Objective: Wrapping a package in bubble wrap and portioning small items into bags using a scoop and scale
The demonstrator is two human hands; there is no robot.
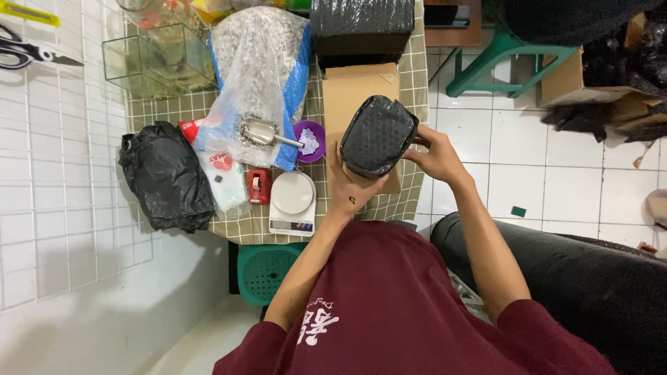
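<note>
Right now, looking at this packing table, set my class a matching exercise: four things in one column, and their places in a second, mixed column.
Things:
1. bubble-wrapped parcel
2. metal scoop
3. kitchen scale
4. scissors

Places:
A. hanging on the white wire grid
B. on the checked cloth beside the red tape dispenser
C. held between the left hand and the right hand
D. in the clear bag of gravel

Pairs: 1-C, 2-D, 3-B, 4-A
</note>
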